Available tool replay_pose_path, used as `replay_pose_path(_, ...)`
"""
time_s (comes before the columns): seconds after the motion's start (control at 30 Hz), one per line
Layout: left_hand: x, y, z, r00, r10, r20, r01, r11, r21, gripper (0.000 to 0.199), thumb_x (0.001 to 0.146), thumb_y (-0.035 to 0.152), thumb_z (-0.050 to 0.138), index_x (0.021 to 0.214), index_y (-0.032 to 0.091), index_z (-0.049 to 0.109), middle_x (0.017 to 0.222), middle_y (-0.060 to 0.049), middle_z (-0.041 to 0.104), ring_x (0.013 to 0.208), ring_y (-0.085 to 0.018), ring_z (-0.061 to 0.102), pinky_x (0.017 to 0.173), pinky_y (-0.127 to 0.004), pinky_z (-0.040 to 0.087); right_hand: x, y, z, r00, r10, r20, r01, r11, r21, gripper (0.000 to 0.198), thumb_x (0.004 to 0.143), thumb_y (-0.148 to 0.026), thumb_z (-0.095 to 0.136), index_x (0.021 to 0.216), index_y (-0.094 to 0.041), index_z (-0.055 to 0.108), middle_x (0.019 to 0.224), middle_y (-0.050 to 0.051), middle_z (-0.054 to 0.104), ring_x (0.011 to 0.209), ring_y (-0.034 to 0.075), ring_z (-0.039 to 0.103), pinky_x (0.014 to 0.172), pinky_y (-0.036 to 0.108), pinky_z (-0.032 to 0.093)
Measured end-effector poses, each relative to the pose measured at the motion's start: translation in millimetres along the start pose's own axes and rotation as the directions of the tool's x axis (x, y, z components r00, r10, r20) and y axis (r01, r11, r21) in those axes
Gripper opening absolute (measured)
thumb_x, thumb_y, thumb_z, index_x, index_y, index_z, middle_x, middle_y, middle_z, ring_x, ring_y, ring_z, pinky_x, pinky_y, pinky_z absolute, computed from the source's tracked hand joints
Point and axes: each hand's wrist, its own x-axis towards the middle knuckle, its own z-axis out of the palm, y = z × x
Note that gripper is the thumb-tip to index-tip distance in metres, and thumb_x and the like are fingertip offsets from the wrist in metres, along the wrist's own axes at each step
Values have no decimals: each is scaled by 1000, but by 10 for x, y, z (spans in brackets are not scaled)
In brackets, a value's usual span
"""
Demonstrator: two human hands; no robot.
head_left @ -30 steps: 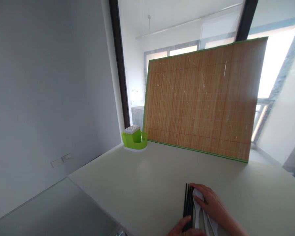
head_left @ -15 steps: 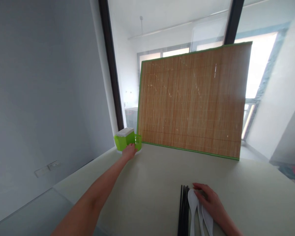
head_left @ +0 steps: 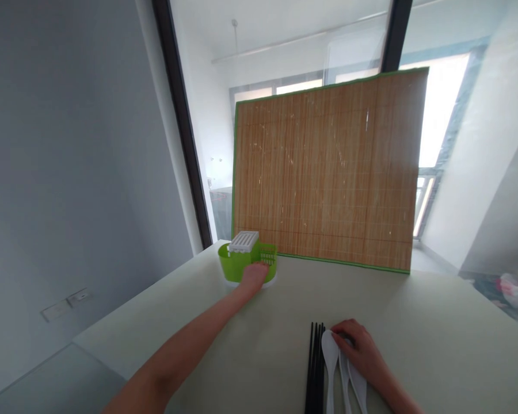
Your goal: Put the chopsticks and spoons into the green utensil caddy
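Note:
At the far left of the table, my left hand (head_left: 254,276) is closed on the front wall of a green cutlery holder (head_left: 233,267). The holder has a white slatted top piece (head_left: 244,241), an open basket side at the right and a white base. Nearer to me, my right hand (head_left: 358,344) rests with curled fingers at the head of a white spoon (head_left: 329,348). Its thumb and fingertips touch the spoon's bowl. More white utensils (head_left: 357,384) lie partly under this hand. Just left of the spoon lie several black chopsticks (head_left: 315,368), side by side.
A bamboo mat (head_left: 323,172) with green edging stands upright along the back of the pale table (head_left: 259,345). Behind it is a glass partition with dark frames (head_left: 185,126). A grey wall (head_left: 77,144) with sockets (head_left: 67,305) borders the left side.
My left hand has brought the green holder rightward and nearer to me, away from the back left corner. My right hand stays by the spoons. The view has shifted slightly.

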Motion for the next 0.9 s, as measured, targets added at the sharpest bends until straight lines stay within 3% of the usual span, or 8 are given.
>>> replay_pose_path(0.1,-28,504,168,992,128,-17,-127,991,44,17,88,18,49,98,10,60,97,-9,61,91,-20,58,77,-38,49,-5,-1,-2,1000,1,3,-1,1000,4,19,86,-34,49,86,-23,65,85,4,65,83,22,57,78,36,41)
replay_pose_path(0.3,-83,1703,360,932,349,-101,-349,937,20,17,82,5,49,90,7,64,86,-14,64,83,-22,62,66,-31,50,12,12,19,999,-5,-42,5,1000,-3,20,83,-30,48,85,-21,65,84,5,66,82,22,58,76,35,42)
replay_pose_path(0.47,-89,2202,338,903,407,-140,-413,911,-17,16,81,5,49,82,8,64,77,-12,63,77,-22,63,61,-30,49,-5,76,65,995,17,-97,-20,999,-31,21,74,-24,46,79,-17,65,85,9,67,82,25,59,72,35,43)
replay_pose_path(0.57,-131,2249,248,900,399,-176,-411,911,-37,16,82,8,49,87,11,63,80,-10,62,76,-21,63,60,-29,48,-13,88,82,992,30,-122,-35,999,-42,22,73,-23,45,79,-16,65,83,10,67,81,26,59,71,35,43)
replay_pose_path(0.67,-267,2102,118,885,386,-259,-416,907,-71,21,86,20,47,105,18,56,96,-8,60,86,-18,60,70,-28,47,-8,62,74,993,30,-115,-36,998,-50,22,75,-24,46,82,-16,65,82,8,67,79,25,59,71,34,43)
replay_pose_path(0.73,-413,1898,64,879,353,-320,-411,901,-136,27,87,28,47,113,23,51,104,-4,59,93,-17,57,76,-27,44,-4,27,55,995,22,-98,-27,998,-54,21,77,-25,47,85,-18,65,83,7,67,79,23,59,71,34,42)
replay_pose_path(0.8,-591,1635,76,902,266,-340,-358,900,-246,27,86,31,47,112,25,51,105,-1,59,93,-15,56,77,-24,42,-5,-19,25,997,10,-77,-14,998,-56,22,79,-27,47,90,-20,64,84,5,67,80,22,58,73,33,42)
replay_pose_path(0.9,-885,1228,219,965,114,-235,-202,895,-397,19,85,30,47,101,24,55,92,1,62,82,-13,57,69,-22,39,-12,-117,-35,998,-8,-57,4,998,-65,23,82,-31,49,99,-22,63,88,4,66,85,22,57,77,35,40)
